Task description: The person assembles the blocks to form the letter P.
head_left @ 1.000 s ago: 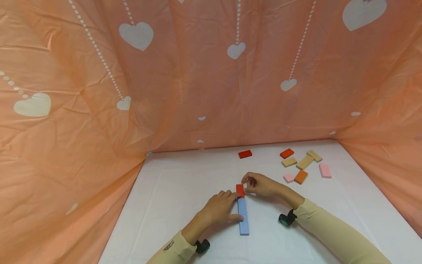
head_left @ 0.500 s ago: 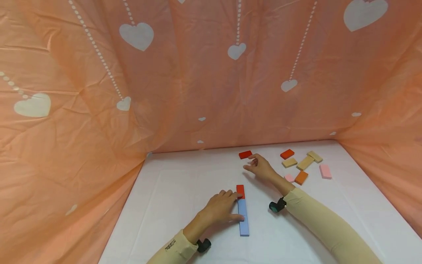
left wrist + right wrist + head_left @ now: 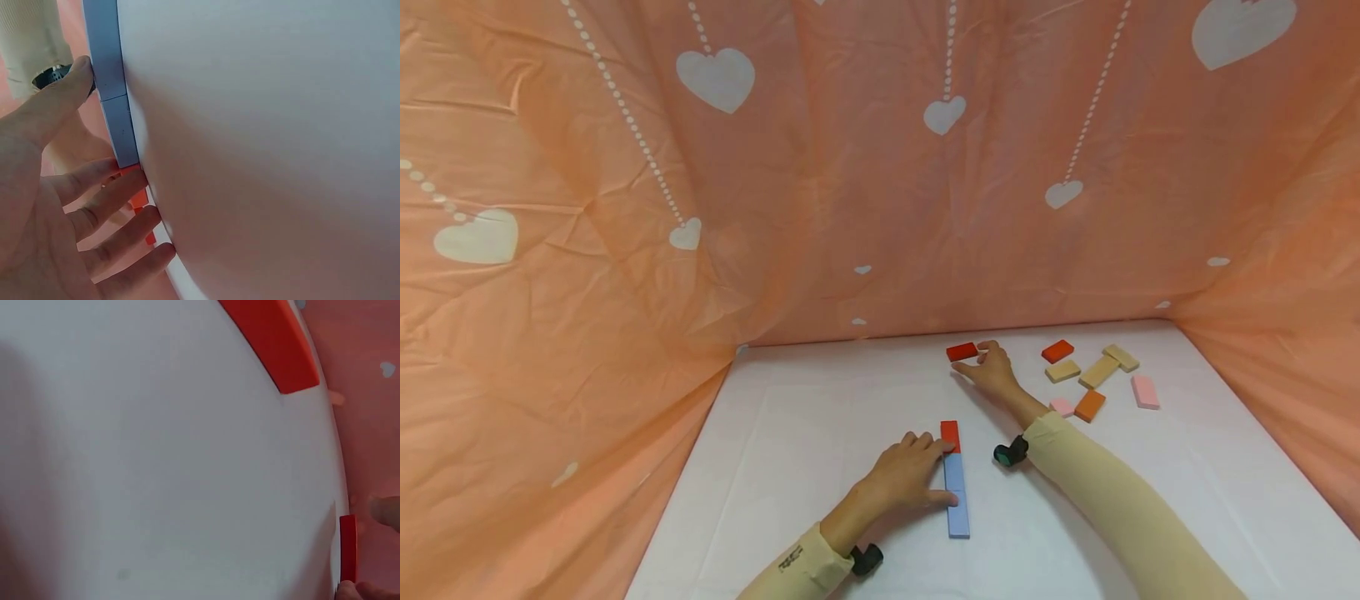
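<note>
In the head view, my left hand lies beside a straight row of flat blocks. Its thumb touches the near light blue block, and an index fingertip is on the red block at the row's far end. The left wrist view shows two light blue blocks end to end, with those fingers spread along them. Farther off, my right hand is at a dark red block, thumb and fingers apart near its right end. In the right wrist view, fingertips overlap that block's lower end; contact is unclear.
At the back right lie an orange-red block, several tan blocks, an orange block and two pink blocks. A white cloth covers the table. An orange curtain with hearts surrounds its back and sides.
My right hand has left the row's far red block and moved away from me to the dark red block at the back. The left hand keeps its place on the row.
</note>
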Demonstrator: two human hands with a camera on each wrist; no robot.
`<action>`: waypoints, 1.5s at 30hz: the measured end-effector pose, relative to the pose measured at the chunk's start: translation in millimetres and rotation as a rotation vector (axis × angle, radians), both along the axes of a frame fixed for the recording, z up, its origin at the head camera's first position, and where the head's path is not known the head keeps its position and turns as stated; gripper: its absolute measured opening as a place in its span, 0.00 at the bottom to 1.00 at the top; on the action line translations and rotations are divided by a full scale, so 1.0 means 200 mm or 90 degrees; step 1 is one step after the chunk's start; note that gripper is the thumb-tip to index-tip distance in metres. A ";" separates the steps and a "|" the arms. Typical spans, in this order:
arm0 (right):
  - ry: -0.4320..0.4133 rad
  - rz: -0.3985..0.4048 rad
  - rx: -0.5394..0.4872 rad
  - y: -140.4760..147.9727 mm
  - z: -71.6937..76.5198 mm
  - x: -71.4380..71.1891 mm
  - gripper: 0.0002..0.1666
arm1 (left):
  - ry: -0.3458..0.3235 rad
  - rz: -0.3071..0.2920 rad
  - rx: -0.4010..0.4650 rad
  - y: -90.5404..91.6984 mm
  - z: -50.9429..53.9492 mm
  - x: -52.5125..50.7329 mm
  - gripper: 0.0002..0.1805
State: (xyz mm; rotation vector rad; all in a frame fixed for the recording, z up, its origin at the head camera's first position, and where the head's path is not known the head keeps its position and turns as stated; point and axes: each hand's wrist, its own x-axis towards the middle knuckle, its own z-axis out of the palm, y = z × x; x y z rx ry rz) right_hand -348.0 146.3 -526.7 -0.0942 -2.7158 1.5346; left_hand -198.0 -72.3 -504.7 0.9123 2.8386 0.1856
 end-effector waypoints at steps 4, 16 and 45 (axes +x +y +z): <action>-0.007 -0.004 -0.017 0.00 0.00 -0.02 0.43 | 0.004 -0.002 -0.004 0.00 0.00 0.00 0.45; 0.015 -0.020 0.017 -0.04 -0.02 -0.05 0.42 | -0.003 -0.005 -0.016 0.00 0.01 0.00 0.45; 0.014 -0.011 0.077 -0.05 0.00 -0.07 0.37 | -0.005 0.002 -0.026 0.01 0.01 0.00 0.46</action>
